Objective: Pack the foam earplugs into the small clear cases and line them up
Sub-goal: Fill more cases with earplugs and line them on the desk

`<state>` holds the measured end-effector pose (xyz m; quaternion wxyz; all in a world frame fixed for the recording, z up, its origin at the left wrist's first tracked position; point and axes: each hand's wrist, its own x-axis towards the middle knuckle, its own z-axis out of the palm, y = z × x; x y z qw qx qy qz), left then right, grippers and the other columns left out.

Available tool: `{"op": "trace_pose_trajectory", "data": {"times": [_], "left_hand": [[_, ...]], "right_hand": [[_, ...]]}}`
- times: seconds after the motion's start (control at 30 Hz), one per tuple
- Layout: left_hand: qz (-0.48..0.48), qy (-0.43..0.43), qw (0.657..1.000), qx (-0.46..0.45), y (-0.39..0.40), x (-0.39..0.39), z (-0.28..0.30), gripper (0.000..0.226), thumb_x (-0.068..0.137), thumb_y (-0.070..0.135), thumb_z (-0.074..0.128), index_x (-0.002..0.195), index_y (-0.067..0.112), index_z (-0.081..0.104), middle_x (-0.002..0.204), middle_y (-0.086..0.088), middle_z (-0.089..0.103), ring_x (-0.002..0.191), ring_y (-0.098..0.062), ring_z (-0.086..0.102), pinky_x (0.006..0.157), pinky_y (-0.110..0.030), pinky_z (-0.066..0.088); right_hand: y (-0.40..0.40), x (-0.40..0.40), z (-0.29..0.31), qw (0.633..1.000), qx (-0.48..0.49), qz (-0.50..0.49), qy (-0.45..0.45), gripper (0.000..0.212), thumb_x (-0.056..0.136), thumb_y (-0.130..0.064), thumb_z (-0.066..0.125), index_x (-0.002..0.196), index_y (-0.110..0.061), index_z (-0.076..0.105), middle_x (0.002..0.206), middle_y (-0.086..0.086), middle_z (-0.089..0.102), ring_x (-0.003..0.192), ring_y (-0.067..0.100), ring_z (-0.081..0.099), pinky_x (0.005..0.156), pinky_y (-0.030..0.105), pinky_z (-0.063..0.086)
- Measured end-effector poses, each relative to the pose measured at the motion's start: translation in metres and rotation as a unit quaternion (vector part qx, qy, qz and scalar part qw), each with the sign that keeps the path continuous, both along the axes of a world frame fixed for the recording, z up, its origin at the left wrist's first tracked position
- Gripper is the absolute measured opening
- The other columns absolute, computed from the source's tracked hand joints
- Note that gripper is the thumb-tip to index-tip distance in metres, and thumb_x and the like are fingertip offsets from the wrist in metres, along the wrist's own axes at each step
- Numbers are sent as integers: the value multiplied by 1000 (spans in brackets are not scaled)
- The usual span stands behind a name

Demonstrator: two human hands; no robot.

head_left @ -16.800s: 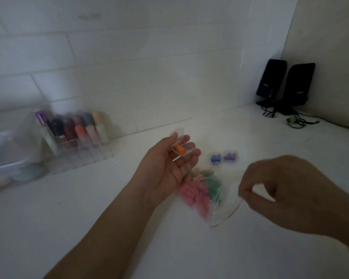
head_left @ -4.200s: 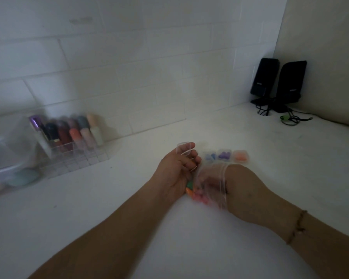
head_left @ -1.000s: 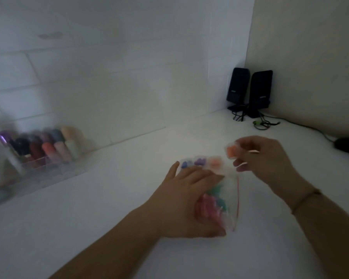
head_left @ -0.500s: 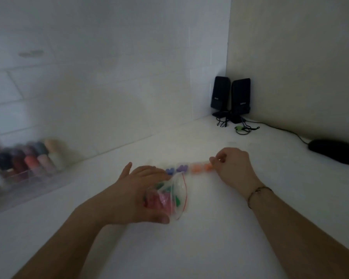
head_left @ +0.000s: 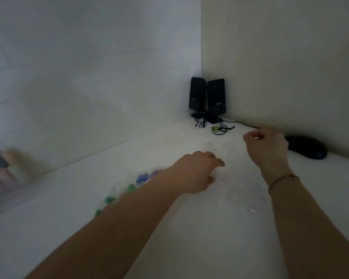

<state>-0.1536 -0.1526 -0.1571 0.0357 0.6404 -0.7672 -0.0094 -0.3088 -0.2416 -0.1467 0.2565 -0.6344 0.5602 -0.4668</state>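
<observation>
The filled cases (head_left: 147, 176), blue and purple foam showing through clear plastic, are lying in a row on the white counter (head_left: 189, 238), and they are now sitting partly behind the left forearm. Half a second ago the right hand was at the far end of that row with an orange-filled case; now that hand is lifting clear of the row, and the orange cases are hidden behind the left hand (head_left: 197, 174). The bag of loose earplugs (head_left: 109, 200), which the left hand was pinning down, is now lying free, with green plugs showing on the near side of the row.

That suggests one more case has been added to the line and a fresh empty one is being fetched.

The left hand is reaching past the row's far end, palm down with its fingers loosely curled; whether it is touching anything is unclear. Faint clear shapes, probably empty cases (head_left: 228, 147), are lying just beyond its fingertips. The right hand (head_left: 266, 148) is hovering farther from the row, above the counter, fingers curled with thumb and forefinger pinched together; I cannot tell whether anything clear is between them. A crumpled clear plastic piece (head_left: 248, 200) is lying near the right wrist.
</observation>
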Motion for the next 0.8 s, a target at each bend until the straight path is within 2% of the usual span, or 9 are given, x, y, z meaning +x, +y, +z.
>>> {"op": "trace_pose_trajectory", "data": {"times": [0.1,0.2,0.27,0.33,0.4,0.5,0.63,0.73,0.8], "left_hand": [[-30,-14,999,-24,-12,-12,-9,52,90,16,56,140,29,45,137,-1,49,118,-27,48,93,-41,43],[-20,-17,998,-62,-19,-19,-8,54,88,13,53,140,24,43,136,-4,48,119,-28,47,94,-41,43],[-29,53,996,-61,-22,-23,-4,57,83,3,49,138,19,45,137,-7,48,121,-29,47,97,-44,43],[-49,132,989,-48,-27,-27,-4,53,85,-3,45,135,15,52,137,-9,50,123,-28,49,101,-40,41],[-58,151,986,-45,-35,-33,-7,37,94,5,47,128,14,59,132,-8,54,118,-25,53,100,-37,42],[-31,130,990,-43,-46,-43,-11,23,94,19,55,116,18,64,121,-7,58,105,-24,58,91,-38,47],[5,124,991,-53,-51,-50,-7,12,89,17,61,101,18,62,109,-7,59,98,-24,57,81,-35,47],[-1,101,993,-54,-47,-52,-6,16,88,14,61,103,17,61,111,-7,59,99,-24,57,82,-37,47],[-2,44,996,-78,-44,-53,-6,20,89,17,60,109,16,59,111,-7,60,99,-25,58,76,-36,46]], "right_hand": [[-1,2,-1,1000,-9,-1,7,10,87,-22,63,82,-18,71,76,-1,62,75,16,57,73,21,39],[-2,0,0,1000,-5,-1,-1,9,88,-23,61,83,-20,68,72,-3,60,69,14,55,69,21,38],[-4,-1,0,1000,-5,-4,-14,11,89,-23,61,87,-18,70,68,-5,58,65,12,54,68,21,38],[-5,-2,0,1000,-6,-11,-19,13,89,-23,61,91,-16,72,68,-6,57,61,9,51,66,20,36],[-5,-3,0,1000,-9,-15,-18,15,89,-23,61,92,-15,73,68,-5,57,59,7,50,65,19,34],[-4,-2,1,999,-8,-10,-34,15,88,-22,61,92,-13,73,66,-6,58,62,11,54,64,20,39],[0,-2,2,1000,-9,0,-23,10,90,-22,59,85,-18,67,56,-8,55,47,-1,49,43,9,32],[4,-1,4,1000,-15,4,-5,11,92,-23,57,84,-21,64,54,-7,55,44,-2,47,41,8,28],[5,0,4,1000,-26,4,3,12,91,-22,57,83,-21,65,55,-9,55,48,-2,48,46,11,29]]}}
